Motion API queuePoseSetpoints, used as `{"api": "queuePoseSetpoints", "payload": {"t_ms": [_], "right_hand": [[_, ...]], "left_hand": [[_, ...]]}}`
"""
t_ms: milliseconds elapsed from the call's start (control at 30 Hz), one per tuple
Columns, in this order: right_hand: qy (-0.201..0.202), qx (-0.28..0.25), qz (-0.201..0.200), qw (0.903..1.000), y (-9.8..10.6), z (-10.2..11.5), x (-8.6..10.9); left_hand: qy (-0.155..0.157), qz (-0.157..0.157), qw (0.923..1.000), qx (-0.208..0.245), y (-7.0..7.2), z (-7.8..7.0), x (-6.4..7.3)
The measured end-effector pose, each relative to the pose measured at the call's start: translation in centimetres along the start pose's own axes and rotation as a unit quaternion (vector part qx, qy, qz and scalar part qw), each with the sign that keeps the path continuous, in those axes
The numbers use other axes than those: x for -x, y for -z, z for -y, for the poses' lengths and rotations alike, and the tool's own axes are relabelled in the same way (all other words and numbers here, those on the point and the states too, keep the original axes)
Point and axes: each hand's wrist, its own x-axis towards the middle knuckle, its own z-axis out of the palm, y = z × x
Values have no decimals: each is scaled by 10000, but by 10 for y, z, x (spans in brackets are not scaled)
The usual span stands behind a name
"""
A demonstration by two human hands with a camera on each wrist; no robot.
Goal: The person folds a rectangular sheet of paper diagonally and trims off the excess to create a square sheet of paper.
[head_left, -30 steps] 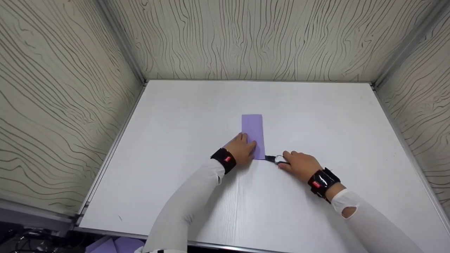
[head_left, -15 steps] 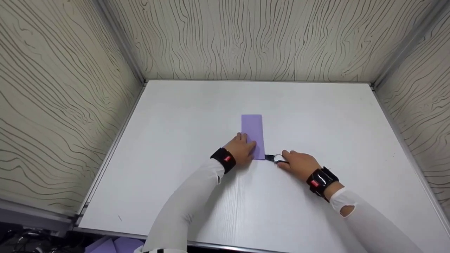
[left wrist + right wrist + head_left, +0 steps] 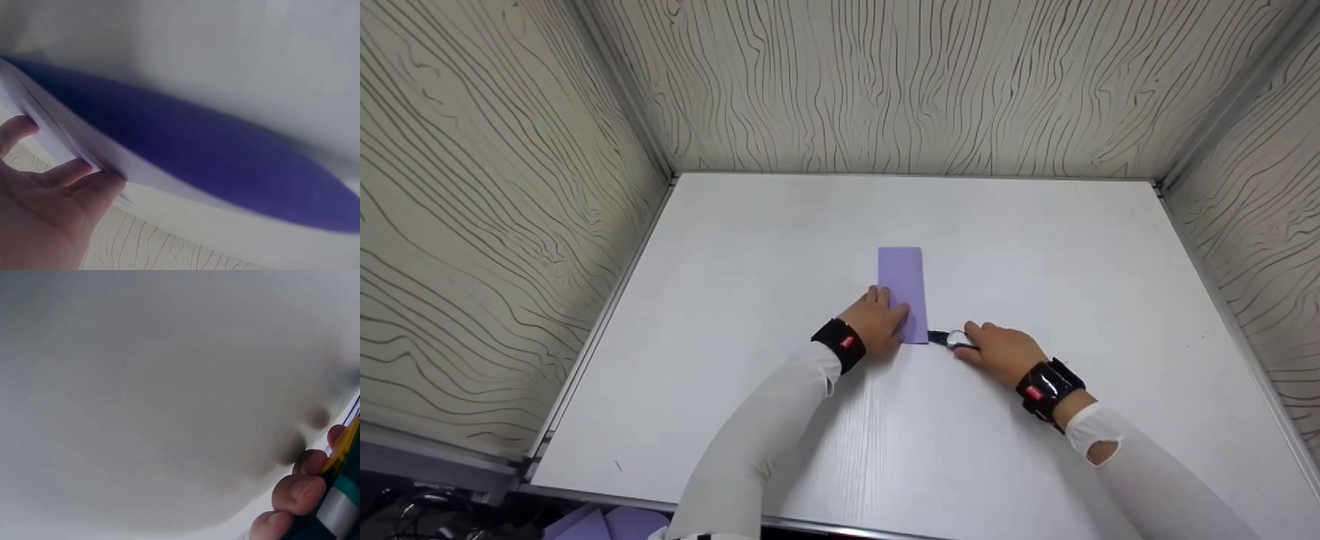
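A folded sheet of purple paper [image 3: 901, 271] lies lengthwise on the white table in the head view. My left hand [image 3: 872, 324] rests on its lower left part, fingers spread and pressing it down. Close up in the left wrist view, the paper's layers [image 3: 202, 157] bow apart beside the fingertips [image 3: 109, 180]. My right hand [image 3: 1006, 356] grips what looks like a utility knife [image 3: 958, 340], its dark tip at the paper's lower right corner. The right wrist view shows fingers curled round the dark green, yellow and silver handle [image 3: 337, 509]. Whether the blade lies between the layers cannot be seen.
The white tabletop [image 3: 735, 262] is bounded by wood-patterned panels [image 3: 870, 90] at the back and both sides. Below its front edge, at lower left, lie more purple sheets [image 3: 634, 523] beside dark cables [image 3: 427, 510].
The whole head view has shifted by a few pixels. Both hands, the paper and the knife keep nearly the same places relative to each other.
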Motion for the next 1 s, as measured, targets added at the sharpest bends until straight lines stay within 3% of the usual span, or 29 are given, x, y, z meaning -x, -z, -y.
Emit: {"api": "queuePoseSetpoints", "payload": {"t_ms": [533,1000], "right_hand": [[-191,-8,72,9998,8,8,0],[-24,85,-184,9998,12,12,-3]], "left_hand": [[-16,5,10000,-90,-2,-2,1],[-10,-189,9997,-155,3,-4,5]]}}
